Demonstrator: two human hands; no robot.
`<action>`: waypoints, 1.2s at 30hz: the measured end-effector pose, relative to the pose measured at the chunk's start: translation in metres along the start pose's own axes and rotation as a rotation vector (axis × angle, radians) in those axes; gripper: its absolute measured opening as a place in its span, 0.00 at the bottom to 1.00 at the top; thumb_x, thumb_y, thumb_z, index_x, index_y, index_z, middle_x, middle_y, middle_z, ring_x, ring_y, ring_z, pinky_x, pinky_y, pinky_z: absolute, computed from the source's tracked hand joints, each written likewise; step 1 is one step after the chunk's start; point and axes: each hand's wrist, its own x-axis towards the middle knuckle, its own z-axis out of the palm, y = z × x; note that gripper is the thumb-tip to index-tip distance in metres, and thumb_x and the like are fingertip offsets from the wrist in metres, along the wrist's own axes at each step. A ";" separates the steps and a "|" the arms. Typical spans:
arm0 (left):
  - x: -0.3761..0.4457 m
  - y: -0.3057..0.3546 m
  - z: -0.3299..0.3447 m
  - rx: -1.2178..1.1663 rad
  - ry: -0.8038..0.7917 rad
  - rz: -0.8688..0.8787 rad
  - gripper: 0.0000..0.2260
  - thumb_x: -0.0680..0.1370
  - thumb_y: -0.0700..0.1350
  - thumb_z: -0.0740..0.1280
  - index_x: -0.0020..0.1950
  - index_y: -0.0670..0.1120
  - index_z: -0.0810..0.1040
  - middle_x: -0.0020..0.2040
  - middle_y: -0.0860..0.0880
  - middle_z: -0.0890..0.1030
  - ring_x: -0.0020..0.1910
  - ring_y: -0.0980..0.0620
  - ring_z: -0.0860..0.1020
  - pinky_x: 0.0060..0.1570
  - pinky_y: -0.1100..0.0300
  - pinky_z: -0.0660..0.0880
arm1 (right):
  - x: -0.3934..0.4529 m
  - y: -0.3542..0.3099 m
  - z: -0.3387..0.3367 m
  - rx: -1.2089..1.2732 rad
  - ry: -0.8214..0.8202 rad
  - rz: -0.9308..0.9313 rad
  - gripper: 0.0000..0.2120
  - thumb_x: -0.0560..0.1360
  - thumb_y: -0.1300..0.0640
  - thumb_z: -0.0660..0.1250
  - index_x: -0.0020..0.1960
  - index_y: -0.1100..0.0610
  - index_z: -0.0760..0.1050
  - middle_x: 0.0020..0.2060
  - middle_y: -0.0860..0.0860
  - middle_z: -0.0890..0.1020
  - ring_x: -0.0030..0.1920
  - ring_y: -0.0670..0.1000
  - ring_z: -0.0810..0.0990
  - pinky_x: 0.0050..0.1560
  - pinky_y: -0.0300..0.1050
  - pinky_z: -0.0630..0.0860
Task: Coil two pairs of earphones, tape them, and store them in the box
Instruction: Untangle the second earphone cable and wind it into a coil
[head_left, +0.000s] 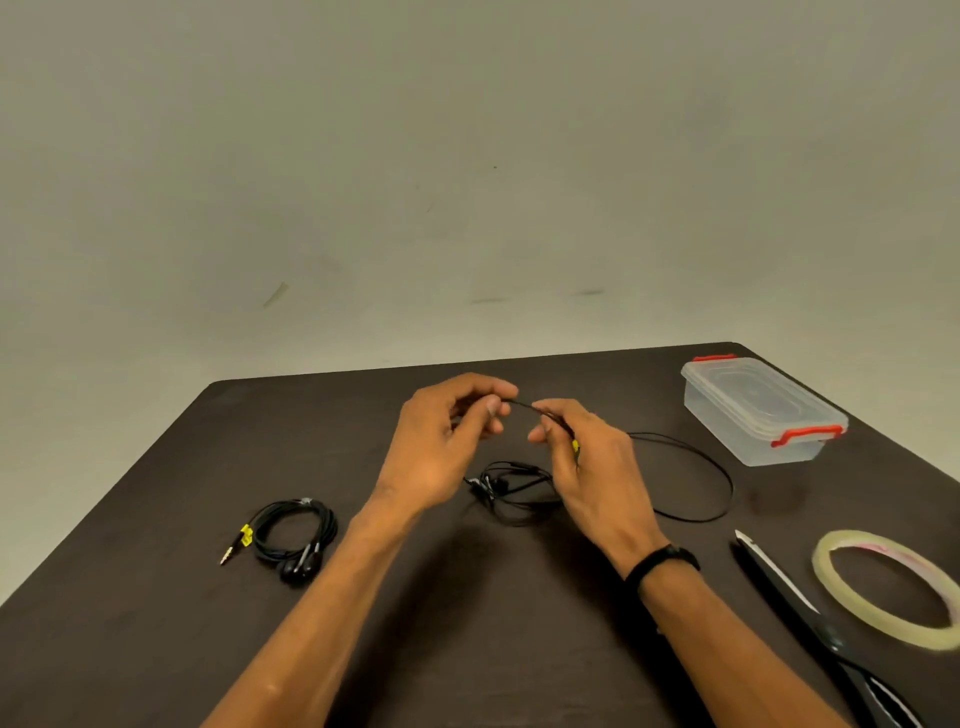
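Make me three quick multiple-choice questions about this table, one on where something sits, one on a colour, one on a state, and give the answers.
1. Where is the coiled pair of earphones?
A. left of both hands
B. inside the box
C. on the tape roll

2. What colour are the latches on the clear box?
A. blue
B. red
C. green

3. What state is the box lid in?
A. off
B. propped open
C. closed

Answers: 1 A, it lies on the table left of the left hand and right hand. 2 B, both latches are red. 3 C, the lid sits flat with its latches down.
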 end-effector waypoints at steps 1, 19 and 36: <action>-0.004 -0.006 -0.001 0.025 0.039 -0.008 0.11 0.84 0.38 0.64 0.59 0.48 0.85 0.47 0.50 0.86 0.43 0.53 0.84 0.49 0.60 0.82 | 0.001 0.000 0.000 0.008 -0.020 0.009 0.12 0.85 0.61 0.63 0.66 0.53 0.78 0.44 0.44 0.84 0.44 0.47 0.82 0.48 0.52 0.81; -0.046 -0.028 0.014 0.198 0.269 0.135 0.13 0.87 0.51 0.60 0.42 0.52 0.72 0.31 0.52 0.74 0.27 0.53 0.70 0.27 0.60 0.66 | -0.013 -0.034 0.012 -0.218 -0.253 -0.137 0.16 0.85 0.44 0.45 0.50 0.51 0.67 0.36 0.46 0.75 0.34 0.52 0.75 0.39 0.58 0.76; -0.016 -0.011 -0.031 0.885 0.272 0.301 0.11 0.86 0.54 0.57 0.49 0.54 0.75 0.29 0.55 0.73 0.28 0.54 0.72 0.29 0.57 0.71 | 0.014 0.024 -0.032 -0.231 0.208 0.673 0.18 0.84 0.59 0.58 0.71 0.61 0.75 0.65 0.67 0.74 0.68 0.69 0.71 0.63 0.61 0.71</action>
